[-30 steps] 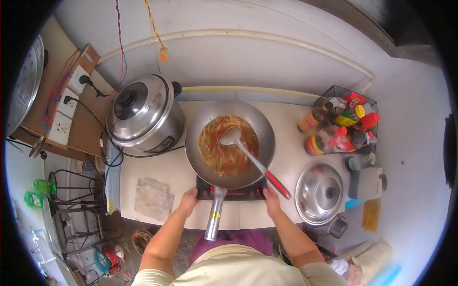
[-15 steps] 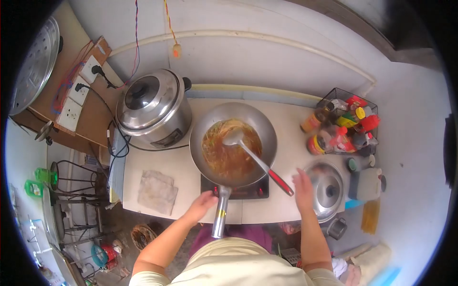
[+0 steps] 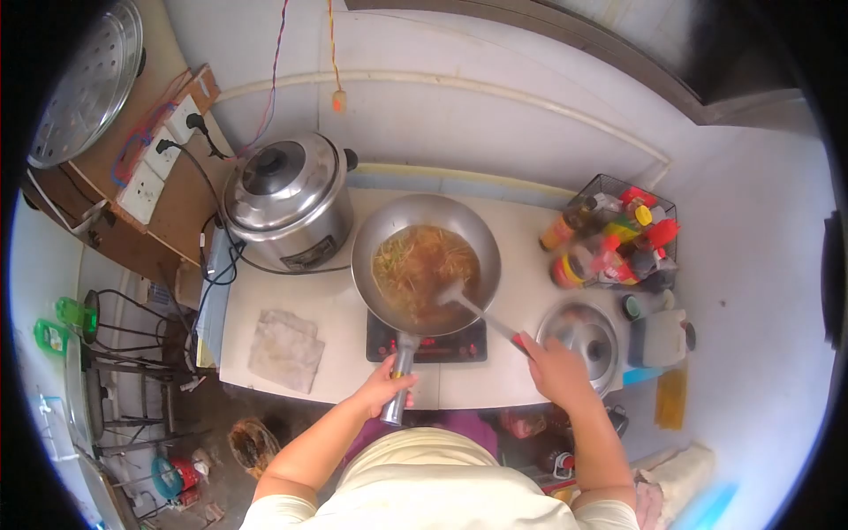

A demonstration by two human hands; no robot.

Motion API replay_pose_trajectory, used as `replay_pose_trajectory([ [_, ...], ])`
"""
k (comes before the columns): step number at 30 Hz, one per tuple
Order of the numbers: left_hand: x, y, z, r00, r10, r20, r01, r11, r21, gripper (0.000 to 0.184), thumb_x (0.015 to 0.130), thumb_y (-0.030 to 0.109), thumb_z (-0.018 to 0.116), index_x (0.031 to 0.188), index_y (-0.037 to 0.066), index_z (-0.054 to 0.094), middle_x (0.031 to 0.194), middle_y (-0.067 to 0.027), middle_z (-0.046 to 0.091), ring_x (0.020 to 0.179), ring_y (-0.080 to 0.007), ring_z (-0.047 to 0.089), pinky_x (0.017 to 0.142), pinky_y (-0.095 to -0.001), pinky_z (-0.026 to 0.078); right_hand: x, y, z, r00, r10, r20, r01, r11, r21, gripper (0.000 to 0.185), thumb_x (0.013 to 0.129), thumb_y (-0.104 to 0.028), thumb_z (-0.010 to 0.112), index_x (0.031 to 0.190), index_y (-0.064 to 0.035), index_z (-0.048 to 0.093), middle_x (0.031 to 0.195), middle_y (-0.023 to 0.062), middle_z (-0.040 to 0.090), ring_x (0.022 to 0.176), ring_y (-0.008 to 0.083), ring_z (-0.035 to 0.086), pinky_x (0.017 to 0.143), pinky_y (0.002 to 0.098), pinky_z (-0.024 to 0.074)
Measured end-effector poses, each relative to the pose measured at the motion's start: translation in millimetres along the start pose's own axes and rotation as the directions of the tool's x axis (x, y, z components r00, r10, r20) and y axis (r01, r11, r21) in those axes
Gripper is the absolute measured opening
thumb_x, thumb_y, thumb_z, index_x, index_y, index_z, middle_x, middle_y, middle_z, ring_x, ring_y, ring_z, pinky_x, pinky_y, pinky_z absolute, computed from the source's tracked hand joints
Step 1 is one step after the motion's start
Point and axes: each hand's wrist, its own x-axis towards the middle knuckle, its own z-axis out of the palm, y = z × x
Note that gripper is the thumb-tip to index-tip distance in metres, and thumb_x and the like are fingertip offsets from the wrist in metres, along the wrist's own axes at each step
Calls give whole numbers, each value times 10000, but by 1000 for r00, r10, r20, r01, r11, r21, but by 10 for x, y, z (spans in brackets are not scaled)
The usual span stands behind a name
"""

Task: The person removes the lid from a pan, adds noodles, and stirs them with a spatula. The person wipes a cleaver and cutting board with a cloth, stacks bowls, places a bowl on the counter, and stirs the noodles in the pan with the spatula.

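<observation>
On the flat black hob (image 3: pixel 380 343) sits a round grey metal wok (image 3: pixel 488 252), left hand (image 3: pixel 380 389) gripping its handle (image 3: pixel 404 358), presumably for steadiness; right hand (image 3: pixel 558 371) holds a red-handled metal ladle (image 3: pixel 484 314), blurred, apparently dipped in brown broth (image 3: pixel 427 265).

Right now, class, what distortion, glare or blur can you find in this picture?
Head view: the wall pipe bows, suggesting wide-angle distortion, and the corners go black; head view again: glare brightens patches of the steel pot lid, and the spatula blade looks blurred.
</observation>
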Motion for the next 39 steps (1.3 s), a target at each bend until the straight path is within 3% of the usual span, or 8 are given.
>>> replay_pose_trajectory([
  [5, -101, 32, -92, 997, 18, 69, -21, 999, 35, 677, 815, 95, 646, 1351, 183, 243, 753, -67, 512, 521, -158, 533, 453, -294, 494, -113, 4, -72, 996, -69, 58, 64, 994, 84, 430, 813, -167, 552, 1239, -160, 501, 812, 155, 568, 650, 340, 594, 585, 435, 489],
  [8, -105, 13, -144, 996, 39, 77, -43, 998, 41, 695, 816, 98, 646, 1362, 182, 225, 732, -69, 509, 505, -155, 527, 439, -288, 480, 46, -237, 136, 997, 20, 71, -37, 967, 254, 394, 827, -158, 530, 1220, -182, 513, 836, 191, 558, 781, 380, 558, 667, 455, 448],
  [12, -96, 4, -179, 996, 56, 69, -59, 997, 43, 706, 817, 102, 647, 1372, 166, 216, 716, -67, 510, 497, -151, 525, 435, -283, 474, 313, -351, 458, 999, 46, 0, -41, 902, 430, 414, 857, -167, 518, 1264, -106, 467, 895, 221, 572, 854, 394, 553, 738, 444, 442],
  [18, -117, 2, -276, 997, 30, 72, -32, 999, 16, 691, 807, 93, 654, 1363, 137, 245, 723, -66, 523, 508, -150, 539, 441, -286, 481, 758, -390, 730, 960, 144, -240, -22, 894, 447, 410, 878, -220, 497, 1265, -89, 468, 841, 206, 582, 780, 384, 580, 697, 462, 467],
  [21, -170, 21, -292, 996, 29, 89, -30, 1000, 9, 694, 801, 83, 656, 1361, 133, 250, 731, -63, 527, 516, -149, 545, 446, -287, 486, 1001, -435, 774, 954, 215, -211, -110, 901, 420, 420, 869, -221, 509, 1269, -96, 469, 840, 211, 584, 792, 380, 580, 709, 460, 464],
  [24, -187, 8, -307, 992, 49, 115, -53, 998, 35, 682, 794, 70, 656, 1349, 122, 262, 741, -60, 528, 519, -145, 544, 448, -284, 487, 1105, -518, 773, 959, 169, -228, -43, 882, 469, 415, 861, -223, 518, 1259, -109, 485, 848, 209, 587, 802, 377, 581, 713, 453, 465],
  [30, -194, -2, -310, 996, 31, 88, -37, 997, 64, 602, 784, 41, 656, 1278, 96, 317, 742, -57, 519, 511, -136, 522, 444, -281, 476, 855, -520, 563, 989, -12, -144, 70, 911, 407, 423, 822, -228, 580, 1232, -144, 517, 845, 186, 591, 800, 360, 586, 704, 440, 470],
  [39, -210, 31, -317, 999, 22, 47, -26, 996, 85, 520, 775, 34, 659, 1209, 74, 375, 727, -57, 514, 522, -137, 522, 438, -280, 468, 220, -201, -99, 995, -102, 13, 101, 991, 88, 398, 804, -231, 609, 1197, -245, 542, 832, 114, 573, 766, 307, 596, 631, 416, 481],
])
